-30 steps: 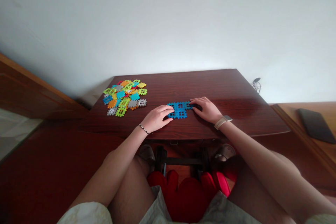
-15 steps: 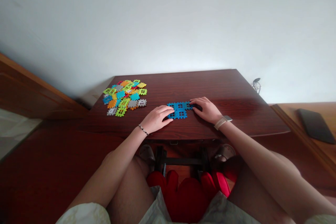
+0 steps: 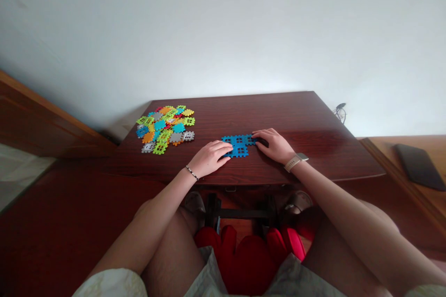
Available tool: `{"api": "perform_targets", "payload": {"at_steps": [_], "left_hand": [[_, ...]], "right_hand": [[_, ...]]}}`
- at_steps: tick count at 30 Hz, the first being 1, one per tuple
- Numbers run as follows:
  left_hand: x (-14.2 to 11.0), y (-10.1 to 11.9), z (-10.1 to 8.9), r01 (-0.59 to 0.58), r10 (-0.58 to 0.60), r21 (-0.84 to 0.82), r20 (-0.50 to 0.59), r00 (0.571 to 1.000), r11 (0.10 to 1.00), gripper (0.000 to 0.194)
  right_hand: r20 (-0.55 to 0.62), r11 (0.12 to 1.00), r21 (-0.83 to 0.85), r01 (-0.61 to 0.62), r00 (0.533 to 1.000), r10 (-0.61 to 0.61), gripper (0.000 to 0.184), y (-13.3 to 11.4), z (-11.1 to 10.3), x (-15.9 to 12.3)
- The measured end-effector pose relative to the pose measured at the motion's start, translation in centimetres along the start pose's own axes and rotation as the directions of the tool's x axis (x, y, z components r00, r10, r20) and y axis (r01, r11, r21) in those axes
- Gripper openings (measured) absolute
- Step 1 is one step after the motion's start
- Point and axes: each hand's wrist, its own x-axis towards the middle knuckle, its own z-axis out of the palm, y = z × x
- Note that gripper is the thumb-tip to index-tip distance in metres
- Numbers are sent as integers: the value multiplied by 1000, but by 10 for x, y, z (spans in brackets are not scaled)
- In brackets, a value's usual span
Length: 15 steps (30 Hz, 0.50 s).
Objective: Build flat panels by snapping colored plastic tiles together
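A flat patch of joined blue waffle tiles (image 3: 239, 144) lies on the dark wooden table (image 3: 299, 120) near its front edge. My left hand (image 3: 210, 157) rests palm down at the patch's left side, its fingers curled onto the tiles. My right hand (image 3: 274, 145) lies at the patch's right side with its fingertips pressed on the top right tile. A watch sits on my right wrist, a thin bracelet on my left. A heap of loose tiles (image 3: 166, 128) in green, orange, teal, grey and yellow lies at the table's left.
A white wall rises behind the table. A dark flat object (image 3: 418, 165) lies on a lighter wooden surface at the right. A small cable (image 3: 340, 111) shows past the table's right edge. My knees and a red seat (image 3: 249, 260) are below the table.
Almost nothing has moved. My left hand has shifted slightly to the right along the blue patch; my right hand stays where it was.
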Motion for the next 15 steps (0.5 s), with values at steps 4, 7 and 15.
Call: {"api": "perform_targets", "payload": {"at_steps": [4, 7, 15], "left_hand": [[0, 0, 0, 16, -16, -3, 4, 1000, 1000, 28], [-1, 0, 1, 22, -22, -18, -1, 1000, 1000, 27], [-3, 0, 2, 61, -61, -11, -10, 998, 998, 33]], "right_hand": [[0, 1000, -7, -1, 1000, 1, 25, 0, 0, 0], [-2, 1000, -17, 2, 1000, -2, 24, 0, 0, 0], [-6, 1000, -13, 2, 1000, -2, 24, -1, 0, 0]]}}
